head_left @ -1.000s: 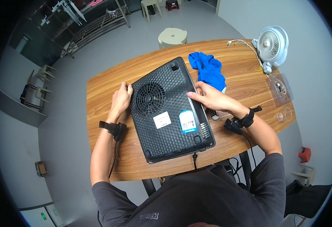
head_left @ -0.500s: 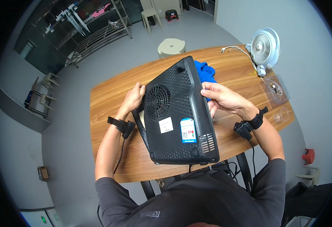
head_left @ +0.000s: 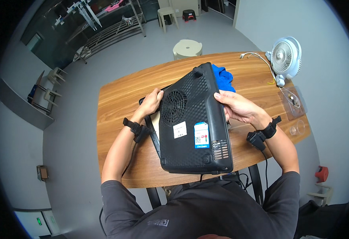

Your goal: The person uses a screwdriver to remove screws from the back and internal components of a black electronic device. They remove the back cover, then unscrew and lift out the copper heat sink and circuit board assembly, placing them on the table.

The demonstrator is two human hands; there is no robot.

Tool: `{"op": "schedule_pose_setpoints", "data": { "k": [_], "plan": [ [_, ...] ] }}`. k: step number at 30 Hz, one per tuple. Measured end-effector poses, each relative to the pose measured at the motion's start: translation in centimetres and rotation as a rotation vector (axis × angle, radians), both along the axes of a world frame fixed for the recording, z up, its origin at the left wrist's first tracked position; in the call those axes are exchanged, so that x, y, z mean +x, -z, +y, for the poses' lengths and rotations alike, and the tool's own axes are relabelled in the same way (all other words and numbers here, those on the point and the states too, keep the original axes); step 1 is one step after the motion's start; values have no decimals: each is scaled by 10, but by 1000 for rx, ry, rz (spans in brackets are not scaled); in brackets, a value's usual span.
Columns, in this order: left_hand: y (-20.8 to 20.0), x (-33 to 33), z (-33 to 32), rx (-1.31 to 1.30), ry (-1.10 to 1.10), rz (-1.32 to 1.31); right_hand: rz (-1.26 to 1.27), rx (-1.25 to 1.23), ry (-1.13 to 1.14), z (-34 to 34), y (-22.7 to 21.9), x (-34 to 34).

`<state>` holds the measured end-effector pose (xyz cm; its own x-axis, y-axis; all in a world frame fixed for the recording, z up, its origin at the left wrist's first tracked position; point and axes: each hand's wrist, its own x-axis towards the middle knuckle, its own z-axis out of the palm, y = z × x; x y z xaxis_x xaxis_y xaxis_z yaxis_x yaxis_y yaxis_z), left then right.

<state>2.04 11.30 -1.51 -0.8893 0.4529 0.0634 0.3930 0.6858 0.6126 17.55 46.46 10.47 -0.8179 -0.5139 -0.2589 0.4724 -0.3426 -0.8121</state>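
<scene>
A black plastic base cover (head_left: pixel 196 107), like that of an induction cooker, is tilted up over the table with its underside towards me. It has a round fan grille (head_left: pixel 174 106), a white sticker (head_left: pixel 179 130) and a blue-and-white label (head_left: pixel 202 135). My left hand (head_left: pixel 152 101) is closed over its left edge. On the right edge my right hand (head_left: pixel 240 106) pinches the rim, thumb on the outside and fingers mostly behind. A black panel edge (head_left: pixel 153 137) shows behind the cover on the left, with a pale surface between them. What lies inside is hidden.
A bunched blue cloth (head_left: pixel 223 77) lies behind the cover on the wooden table (head_left: pixel 122 93). At the right stand a white fan (head_left: pixel 284 57) with its cable, a clear plastic tray (head_left: pixel 293 101) and a small clear cup (head_left: pixel 297 128). A stool (head_left: pixel 187 48) is beyond the far edge.
The black panel now shows more, beyond my left hand as well as along the cover's left side. Both hands keep their hold on the cover. The whole view has shifted slightly.
</scene>
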Motion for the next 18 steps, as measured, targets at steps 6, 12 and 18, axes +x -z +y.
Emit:
{"op": "schedule_pose_setpoints", "data": {
  "k": [6,12,18],
  "plan": [
    [-27,22,-4,58,-168,-292,17,7,-26,2,-1,-5],
    [4,49,-54,-207,-341,-31,81,-31,-65,-6,-1,-11],
    [-4,91,-54,-416,-336,-101,129,-72,-147,-22,-19,-14]
  ]
}}
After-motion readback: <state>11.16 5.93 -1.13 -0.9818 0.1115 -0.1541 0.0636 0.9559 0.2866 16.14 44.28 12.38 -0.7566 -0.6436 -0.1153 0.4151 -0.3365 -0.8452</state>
